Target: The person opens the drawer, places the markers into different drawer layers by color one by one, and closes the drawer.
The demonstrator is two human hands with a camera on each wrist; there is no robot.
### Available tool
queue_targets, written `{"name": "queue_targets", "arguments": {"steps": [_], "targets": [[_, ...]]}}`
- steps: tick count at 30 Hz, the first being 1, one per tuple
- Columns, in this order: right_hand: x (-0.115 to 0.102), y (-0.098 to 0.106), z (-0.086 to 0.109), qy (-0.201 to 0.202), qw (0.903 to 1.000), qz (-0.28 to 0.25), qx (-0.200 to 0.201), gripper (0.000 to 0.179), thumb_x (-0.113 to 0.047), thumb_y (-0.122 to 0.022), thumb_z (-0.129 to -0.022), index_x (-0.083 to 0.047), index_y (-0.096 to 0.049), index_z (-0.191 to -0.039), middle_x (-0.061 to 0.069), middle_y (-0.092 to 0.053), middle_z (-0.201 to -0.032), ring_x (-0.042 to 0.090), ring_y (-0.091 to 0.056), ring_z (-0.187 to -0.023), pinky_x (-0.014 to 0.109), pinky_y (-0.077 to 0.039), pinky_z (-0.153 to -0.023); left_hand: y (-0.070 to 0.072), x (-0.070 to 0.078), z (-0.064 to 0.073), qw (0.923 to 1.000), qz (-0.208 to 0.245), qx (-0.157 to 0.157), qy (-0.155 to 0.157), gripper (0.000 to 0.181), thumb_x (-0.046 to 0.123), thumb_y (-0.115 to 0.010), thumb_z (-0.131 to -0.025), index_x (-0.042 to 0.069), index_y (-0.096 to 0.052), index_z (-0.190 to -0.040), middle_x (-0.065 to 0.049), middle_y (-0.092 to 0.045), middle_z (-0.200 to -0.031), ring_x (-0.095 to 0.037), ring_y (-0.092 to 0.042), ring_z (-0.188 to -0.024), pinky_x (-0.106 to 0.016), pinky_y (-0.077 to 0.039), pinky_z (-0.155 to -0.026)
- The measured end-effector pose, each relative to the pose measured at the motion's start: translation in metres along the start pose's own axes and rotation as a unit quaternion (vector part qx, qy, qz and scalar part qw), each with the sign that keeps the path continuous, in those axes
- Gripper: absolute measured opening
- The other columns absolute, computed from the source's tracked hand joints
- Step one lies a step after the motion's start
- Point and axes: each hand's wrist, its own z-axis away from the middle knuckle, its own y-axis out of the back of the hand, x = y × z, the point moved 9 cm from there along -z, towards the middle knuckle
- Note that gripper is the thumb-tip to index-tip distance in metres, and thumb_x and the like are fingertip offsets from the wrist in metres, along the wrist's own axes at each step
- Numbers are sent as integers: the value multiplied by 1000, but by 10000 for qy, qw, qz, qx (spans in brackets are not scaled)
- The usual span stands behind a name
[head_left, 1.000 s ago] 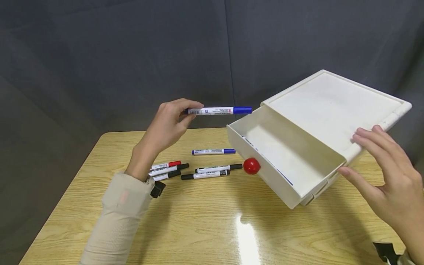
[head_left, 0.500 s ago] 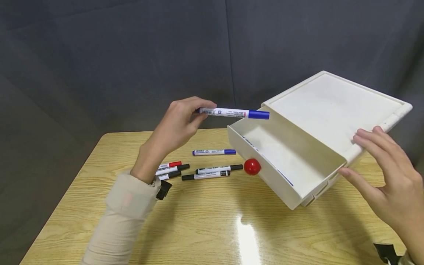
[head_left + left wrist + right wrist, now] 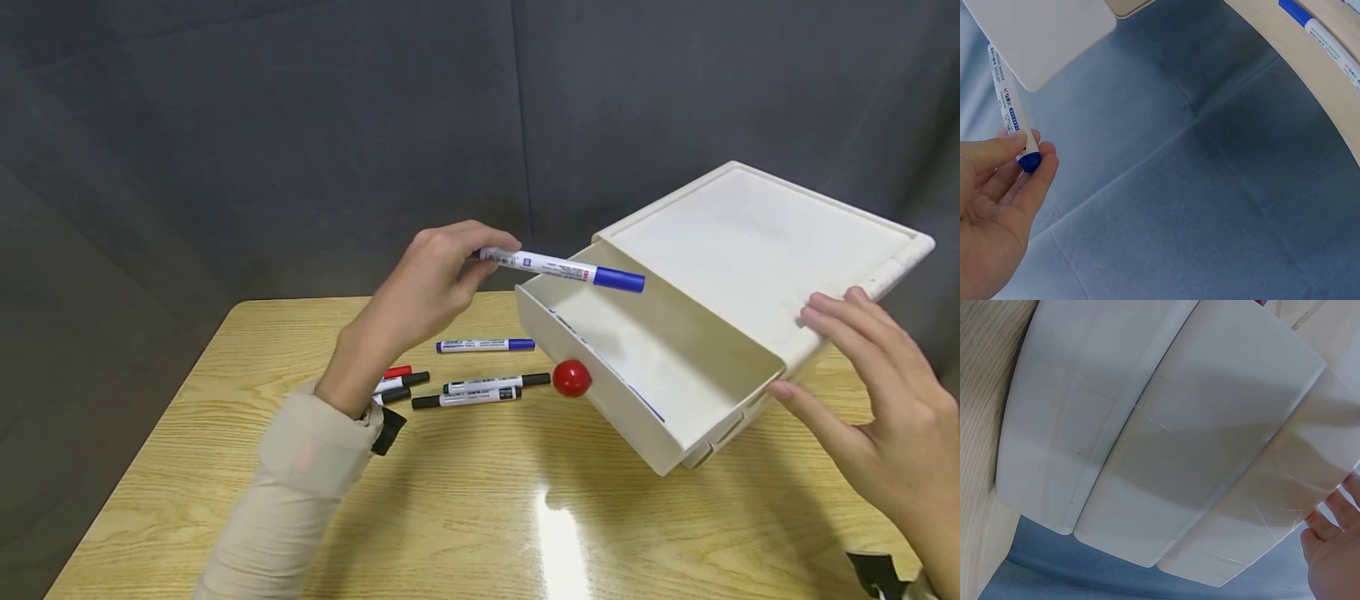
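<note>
My left hand pinches a blue-capped whiteboard marker near its rear end, thumb against fingers. The marker is tilted, its cap end lower and overlapping the pulled-out drawer in the head view. In the left wrist view the marker runs up past the drawer's pale corner. My right hand rests its fingertips on the near right edge of the white drawer box, thumb at the box's front corner. A strip of marker shows inside along the drawer front; the rest of it is hidden.
A red round knob sticks out from the drawer front. On the wooden table lie a blue marker, two black markers and, partly behind my left wrist, red and black markers. A dark curtain hangs behind.
My left hand has moved right with the marker, bringing its cap over the drawer and tipping that end down. The right hand and the drawer box stay put.
</note>
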Motion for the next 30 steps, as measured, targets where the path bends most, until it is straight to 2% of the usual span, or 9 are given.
{"name": "queue_targets", "arguments": {"steps": [7,16,23,30], "targets": [[0,0,0,-7,10000,3,-22,73,-58,-63,-89,11,-66,-114,22,-67,-125,29,-52,-136,35,-36,-119,-5,12,-2,9997,-32,-145,-184,27,-4,-63,-93,3,-69,-118,-8,-71,-118,-17,-66,-103,-27,-56,-93],[1,-2,0,-50,9998,93,-140,74,-59,-62,-89,10,-66,-116,23,-66,-126,28,-51,-137,34,-35,-120,-10,25,-2,9987,141,-249,-421,28,-6,-63,-93,3,-69,-118,-8,-71,-118,-17,-65,-103,-25,-55,-94],[1,-3,0,-65,9998,142,-152,75,-60,-61,-89,10,-66,-117,23,-66,-127,29,-50,-137,32,-35,-120,-15,31,-4,9980,137,-482,-387,31,-6,-62,-93,4,-68,-121,-8,-70,-122,-17,-65,-105,-24,-54,-98],[4,-3,1,-75,9996,193,-214,75,-60,-61,-89,9,-66,-118,23,-65,-127,29,-49,-138,32,-34,-120,-20,37,-5,9961,231,-562,-646,31,-7,-63,-92,2,-69,-120,-9,-70,-120,-17,-65,-103,-24,-54,-98]]}}
